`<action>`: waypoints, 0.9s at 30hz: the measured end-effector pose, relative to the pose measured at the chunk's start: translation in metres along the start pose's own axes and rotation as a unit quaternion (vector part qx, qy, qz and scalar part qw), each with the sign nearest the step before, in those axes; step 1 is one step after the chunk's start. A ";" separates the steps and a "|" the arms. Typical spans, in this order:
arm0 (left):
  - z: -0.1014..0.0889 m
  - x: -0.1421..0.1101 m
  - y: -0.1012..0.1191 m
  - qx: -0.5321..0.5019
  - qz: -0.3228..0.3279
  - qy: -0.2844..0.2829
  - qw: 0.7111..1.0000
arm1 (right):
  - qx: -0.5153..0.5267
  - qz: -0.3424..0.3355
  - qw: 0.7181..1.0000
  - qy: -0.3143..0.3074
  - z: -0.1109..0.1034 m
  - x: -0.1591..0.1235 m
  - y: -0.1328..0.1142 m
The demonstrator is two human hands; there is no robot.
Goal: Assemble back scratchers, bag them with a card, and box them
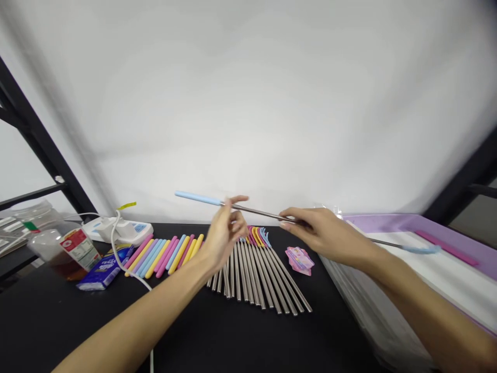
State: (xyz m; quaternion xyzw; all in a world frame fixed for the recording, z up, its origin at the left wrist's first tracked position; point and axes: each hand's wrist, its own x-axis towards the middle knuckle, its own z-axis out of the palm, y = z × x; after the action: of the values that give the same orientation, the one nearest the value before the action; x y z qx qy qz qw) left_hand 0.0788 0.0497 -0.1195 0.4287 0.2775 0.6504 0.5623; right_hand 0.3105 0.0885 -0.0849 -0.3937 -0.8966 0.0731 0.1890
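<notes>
A back scratcher, with a pale blue handle (198,197), a thin metal rod and a blue curved end (421,249), stretches across above the table. My left hand (227,228) pinches it where the handle meets the rod, index finger held out. Further right, my right hand (314,228) grips the rod between thumb and fingers. Below lie several metal rods (267,280) fanned out side by side, with pink, yellow and blue curved ends (258,235). Left of them is a row of coloured handle tubes (163,256), partly behind my left forearm.
Pink cards (300,260) lie right of the rods. A purple-rimmed tray (382,221) and clear plastic bags (349,290) are at the right. At the left are a white power strip (140,233) with cable, a blue packet (104,267) and a bottle (58,254).
</notes>
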 end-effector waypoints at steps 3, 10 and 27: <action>-0.020 0.010 0.012 -0.045 0.059 0.081 0.994 | -0.029 0.027 0.999 -0.008 -0.010 -0.005 0.021; -0.015 -0.008 0.000 -0.024 0.016 0.030 0.999 | -0.037 0.002 0.999 0.013 0.003 0.001 -0.003; -0.018 -0.004 -0.011 0.004 0.023 0.050 0.999 | -0.182 -0.046 0.982 0.017 0.011 0.006 -0.005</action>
State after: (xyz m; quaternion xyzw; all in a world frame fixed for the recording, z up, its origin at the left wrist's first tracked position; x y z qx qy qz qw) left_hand 0.0683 0.0507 -0.1382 0.4044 0.2978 0.6824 0.5312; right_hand 0.2984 0.0897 -0.0917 -0.3809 -0.9089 -0.1063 0.1323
